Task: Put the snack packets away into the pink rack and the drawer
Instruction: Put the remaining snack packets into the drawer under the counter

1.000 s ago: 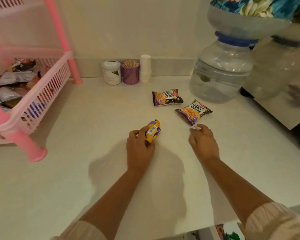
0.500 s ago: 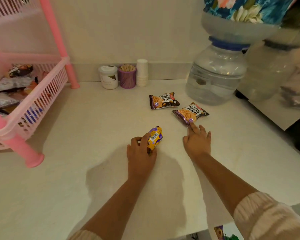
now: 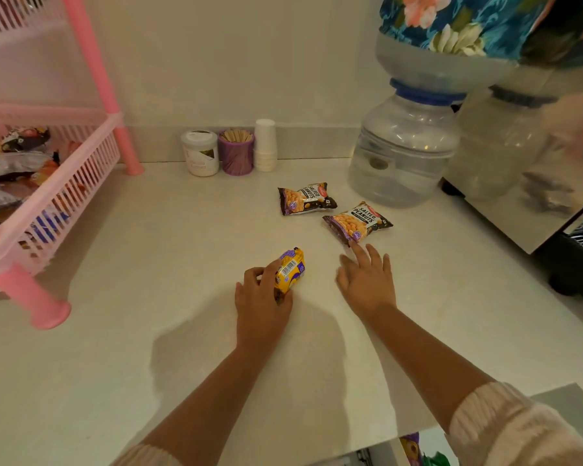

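My left hand [image 3: 261, 297] grips a small yellow-and-purple snack packet [image 3: 290, 272] against the white counter [image 3: 148, 331]. My right hand [image 3: 367, 280] lies flat and open, fingers spread, one fingertip touching the near corner of a salted peanuts packet [image 3: 357, 222]. A second salted peanuts packet [image 3: 305, 198] lies just behind and to the left of it. The pink rack [image 3: 61, 196] stands at the left edge, its lower basket holding several packets. No drawer is in view.
A white jar [image 3: 200, 153], a purple holder of sticks [image 3: 236, 151] and stacked white cups [image 3: 265, 144] line the back wall. A big water bottle with a floral cover [image 3: 408, 142] stands at right, beside a shiny appliance [image 3: 519, 169]. The counter's front edge runs at bottom right.
My right hand has opened out flat and slid forward until a fingertip touches the nearer peanuts packet. My left hand keeps its hold on the yellow packet.
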The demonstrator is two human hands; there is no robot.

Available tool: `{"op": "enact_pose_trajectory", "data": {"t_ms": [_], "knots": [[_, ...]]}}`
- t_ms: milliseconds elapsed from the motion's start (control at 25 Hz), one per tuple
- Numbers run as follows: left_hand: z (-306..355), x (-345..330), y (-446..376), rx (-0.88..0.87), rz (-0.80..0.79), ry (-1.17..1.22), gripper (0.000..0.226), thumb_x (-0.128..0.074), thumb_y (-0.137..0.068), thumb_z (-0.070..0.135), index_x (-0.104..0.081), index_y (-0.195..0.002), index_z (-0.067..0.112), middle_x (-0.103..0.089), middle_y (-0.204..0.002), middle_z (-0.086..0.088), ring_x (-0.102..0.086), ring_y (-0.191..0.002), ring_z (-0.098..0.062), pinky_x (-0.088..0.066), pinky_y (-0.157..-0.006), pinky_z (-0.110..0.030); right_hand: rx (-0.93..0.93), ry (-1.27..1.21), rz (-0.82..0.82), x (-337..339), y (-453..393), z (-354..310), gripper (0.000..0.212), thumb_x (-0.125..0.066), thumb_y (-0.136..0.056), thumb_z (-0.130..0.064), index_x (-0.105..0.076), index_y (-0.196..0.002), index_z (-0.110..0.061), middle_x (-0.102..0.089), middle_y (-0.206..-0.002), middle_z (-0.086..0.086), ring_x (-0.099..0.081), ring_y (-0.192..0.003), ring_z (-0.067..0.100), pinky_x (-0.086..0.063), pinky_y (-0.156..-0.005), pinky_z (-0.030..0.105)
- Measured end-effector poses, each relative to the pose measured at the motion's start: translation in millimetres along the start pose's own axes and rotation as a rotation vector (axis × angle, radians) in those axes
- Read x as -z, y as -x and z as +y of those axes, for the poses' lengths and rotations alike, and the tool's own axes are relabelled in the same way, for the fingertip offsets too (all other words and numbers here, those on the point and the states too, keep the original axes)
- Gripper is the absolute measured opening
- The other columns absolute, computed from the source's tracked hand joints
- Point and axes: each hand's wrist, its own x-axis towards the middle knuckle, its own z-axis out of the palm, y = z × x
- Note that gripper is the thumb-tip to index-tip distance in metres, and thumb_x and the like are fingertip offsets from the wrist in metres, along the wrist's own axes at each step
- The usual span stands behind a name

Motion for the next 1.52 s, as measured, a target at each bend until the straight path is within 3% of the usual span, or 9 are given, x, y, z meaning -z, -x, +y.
{"op": "enact_pose_trajectory", "data": {"t_ms": [240, 520, 840, 960, 1040, 1120, 1200, 1360, 1520], "knots": [[-3, -3, -1, -0.006, 0.003, -0.018, 0.055, -0.064, -0.082, 0.025, -0.044, -0.133, 0.020, -0.047, -0.122, -0.010, -0.051, -0.103, -0.023, -0.040, -0.098, -0.046, -0.022, 0.072, -0.018, -5, -20, -1, 0.061, -0.019, -0.094, -0.053, -0.036, -0.141, -0.019, -0.018, -0.156, -0.004, -0.004, -0.145, 0.025, 0.005, -0.113, 0.055], [-1, -2, -2, 0.004, -0.010, -0.022, 0.055, -0.063, -0.083, 0.026, -0.042, -0.134, 0.021, -0.045, -0.124, -0.009, -0.050, -0.105, -0.022, -0.037, -0.102, -0.053, -0.150, -0.092, -0.011, -6, -10, -4, 0.067, -0.021, -0.093, -0.056, -0.024, -0.145, -0.014, -0.025, -0.153, 0.000, -0.017, -0.142, 0.022, 0.000, -0.115, 0.054], [0, -1, 1, -0.057, 0.045, -0.010, 0.054, -0.067, -0.077, 0.018, -0.049, -0.128, 0.020, -0.050, -0.115, -0.010, -0.053, -0.090, -0.026, -0.046, -0.088, -0.045, -0.267, -0.229, 0.252, 15, 90, 23, 0.054, -0.031, -0.096, -0.043, -0.038, -0.140, -0.013, -0.043, -0.143, 0.003, -0.037, -0.131, 0.023, -0.015, -0.114, 0.049], [-1, -3, 0, -0.074, 0.064, -0.008, 0.055, -0.069, -0.074, 0.017, -0.051, -0.126, 0.021, -0.051, -0.111, -0.009, -0.052, -0.085, -0.026, -0.044, -0.080, -0.039, -0.224, -0.437, 0.396, 24, 127, 37, 0.052, -0.029, -0.093, -0.044, -0.058, -0.121, -0.013, -0.056, -0.127, 0.001, -0.048, -0.117, 0.022, -0.032, -0.102, 0.036], [-1, -2, -1, -0.055, 0.049, -0.013, 0.055, -0.068, -0.075, 0.019, -0.050, -0.126, 0.021, -0.051, -0.111, -0.009, -0.052, -0.086, -0.026, -0.044, -0.080, -0.038, -0.253, -0.531, 0.435, 28, 134, 41, 0.050, -0.032, -0.091, -0.044, -0.064, -0.112, -0.012, -0.057, -0.125, 0.002, -0.047, -0.116, 0.021, -0.032, -0.098, 0.030], [0, 0, 0, -0.050, 0.022, 0.010, 0.055, -0.068, -0.076, 0.018, -0.050, -0.128, 0.019, -0.049, -0.113, -0.010, -0.053, -0.090, -0.026, -0.045, -0.079, -0.036, -0.300, -0.525, 0.418, 31, 128, 37, 0.041, -0.047, -0.091, -0.041, -0.059, -0.116, -0.010, -0.051, -0.131, 0.009, -0.044, -0.120, 0.025, -0.034, -0.101, 0.036], [0, 2, 3, -0.065, -0.006, 0.060, 0.056, -0.068, -0.076, 0.014, -0.049, -0.129, 0.017, -0.048, -0.114, -0.012, -0.055, -0.093, -0.026, -0.047, -0.079, -0.033, -0.296, -0.427, 0.345, 32, 112, 28, 0.048, -0.060, -0.085, -0.042, -0.053, -0.124, -0.014, -0.044, -0.137, 0.013, -0.041, -0.125, 0.032, -0.036, -0.103, 0.047], [2, 3, 4, -0.098, -0.042, 0.042, 0.055, -0.067, -0.078, 0.014, -0.048, -0.129, 0.015, -0.047, -0.116, -0.012, -0.057, -0.095, -0.025, -0.049, -0.077, -0.031, -0.379, -0.204, 0.068, 25, 81, 18, 0.066, -0.053, -0.081, -0.058, -0.035, -0.139, -0.032, -0.021, -0.152, 0.009, -0.023, -0.136, 0.036, -0.026, -0.108, 0.054], [1, 3, 10, -0.163, -0.061, 0.015, 0.055, -0.067, -0.079, 0.016, -0.047, -0.130, 0.018, -0.046, -0.116, -0.010, -0.057, -0.094, -0.022, -0.046, -0.071, -0.022, -0.334, -0.239, 0.149, 12, 85, 23, 0.049, -0.060, -0.081, -0.040, -0.049, -0.127, -0.030, -0.028, -0.149, 0.013, -0.039, -0.124, 0.038, -0.035, -0.104, 0.048]]}}
